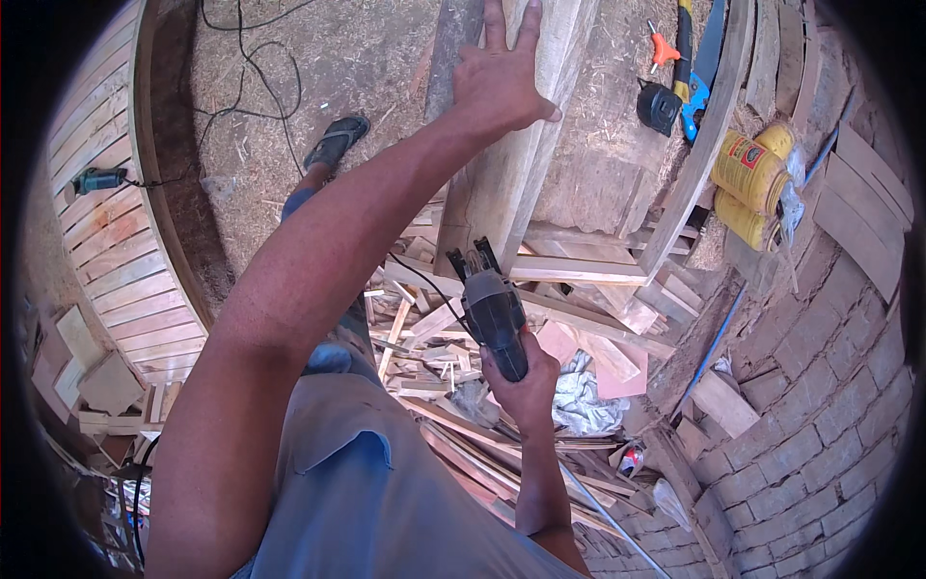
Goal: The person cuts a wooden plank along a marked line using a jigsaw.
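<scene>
My left hand [502, 92] lies on a long wooden board [497, 188], fingers spread, pressing on its top face. In my right hand [529, 384] is a dark power tool, apparently a jigsaw [494, 309], gripped at its rear end. The jigsaw's forked front meets the near end of the board; its blade is too small to make out. A black cord [424, 277] runs off to the left of the tool. Below the board is a wooden bench [588, 183].
On the bench's right lie a black tape measure [659, 106], an orange-handled tool [664, 48] and a blue-handled saw [696, 101]. Yellow containers [748, 179] stand beside a brick wall [810, 386]. Wood offcuts [424, 338] cover the floor. A green power tool [99, 180] rests on slatted wood [116, 232].
</scene>
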`<state>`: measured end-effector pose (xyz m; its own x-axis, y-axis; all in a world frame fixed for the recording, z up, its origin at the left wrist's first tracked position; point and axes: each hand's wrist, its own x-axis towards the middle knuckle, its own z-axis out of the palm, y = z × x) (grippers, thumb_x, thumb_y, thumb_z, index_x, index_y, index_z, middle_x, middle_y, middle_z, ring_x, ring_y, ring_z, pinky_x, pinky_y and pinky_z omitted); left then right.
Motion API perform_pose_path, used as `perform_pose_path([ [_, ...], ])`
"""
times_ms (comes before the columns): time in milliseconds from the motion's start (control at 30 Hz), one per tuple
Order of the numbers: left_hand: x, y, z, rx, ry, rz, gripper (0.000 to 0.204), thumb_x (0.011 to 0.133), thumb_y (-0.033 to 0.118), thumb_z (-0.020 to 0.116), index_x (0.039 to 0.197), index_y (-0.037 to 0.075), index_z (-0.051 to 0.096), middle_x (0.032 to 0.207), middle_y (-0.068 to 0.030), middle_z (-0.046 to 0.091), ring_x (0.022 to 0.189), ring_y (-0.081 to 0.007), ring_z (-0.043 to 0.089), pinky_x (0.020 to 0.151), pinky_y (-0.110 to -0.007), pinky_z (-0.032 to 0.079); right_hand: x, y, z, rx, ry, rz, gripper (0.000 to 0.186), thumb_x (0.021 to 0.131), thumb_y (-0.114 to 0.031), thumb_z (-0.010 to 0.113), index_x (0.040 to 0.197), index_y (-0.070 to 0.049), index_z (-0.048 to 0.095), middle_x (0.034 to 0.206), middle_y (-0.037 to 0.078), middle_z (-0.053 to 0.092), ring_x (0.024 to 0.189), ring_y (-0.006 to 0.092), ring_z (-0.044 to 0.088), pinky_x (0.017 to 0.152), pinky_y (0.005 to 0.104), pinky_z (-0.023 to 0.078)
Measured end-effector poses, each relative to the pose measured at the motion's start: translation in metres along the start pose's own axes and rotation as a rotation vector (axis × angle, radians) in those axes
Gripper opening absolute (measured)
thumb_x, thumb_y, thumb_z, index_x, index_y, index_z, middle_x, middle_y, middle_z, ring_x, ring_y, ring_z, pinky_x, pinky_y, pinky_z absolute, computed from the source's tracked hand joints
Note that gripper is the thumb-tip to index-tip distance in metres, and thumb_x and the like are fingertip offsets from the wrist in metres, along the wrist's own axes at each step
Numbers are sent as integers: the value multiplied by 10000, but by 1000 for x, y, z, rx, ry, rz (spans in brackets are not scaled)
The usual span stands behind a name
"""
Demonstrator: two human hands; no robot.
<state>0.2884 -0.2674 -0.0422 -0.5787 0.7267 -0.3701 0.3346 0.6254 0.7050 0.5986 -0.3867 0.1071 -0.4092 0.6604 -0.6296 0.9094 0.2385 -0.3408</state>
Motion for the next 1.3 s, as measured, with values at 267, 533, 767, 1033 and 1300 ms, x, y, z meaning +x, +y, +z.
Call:
perform_pose_path([
  [267,-1,4,-2,-5,-21,-7,1466,637,444,980,1716,160,29,1720,-364,-53,1198,-515,666,980,-528,575,-2,-7,7,62,60,46,396,855,-236,856,1128,8,704,795,121,761,684,170,739,681,326,579],
  [533,-1,3,-1,7,-12,-8,1458,649,461,970,1717,167,23,1722,-359,-60,1197,-514,667,974,-524,578,-4,-16,14,155,102,84,351,858,-230,857,1089,-7,714,792,101,763,680,149,724,688,313,572],
  [767,1,8,-8,30,-96,-44,1457,654,486,963,1718,169,19,1725,-352,-74,1234,-533,635,994,-526,569,-5,-22,17,173,124,127,341,856,-230,861,1075,-13,715,784,94,759,670,133,711,672,308,563],
  [1033,2,4,0,123,-53,1,1454,667,536,942,1715,122,24,1712,-385,-55,1566,-564,206,1259,-527,309,-5,-33,19,236,138,162,305,865,-220,858,1036,-17,708,781,83,751,664,118,690,661,300,547],
  [1300,2,-5,13,148,91,52,1445,650,544,950,1710,95,76,1711,-387,-22,1558,-566,218,1267,-539,292,-6,-36,27,286,176,160,284,864,-200,862,1005,-11,704,788,77,752,680,111,683,667,293,542],
])
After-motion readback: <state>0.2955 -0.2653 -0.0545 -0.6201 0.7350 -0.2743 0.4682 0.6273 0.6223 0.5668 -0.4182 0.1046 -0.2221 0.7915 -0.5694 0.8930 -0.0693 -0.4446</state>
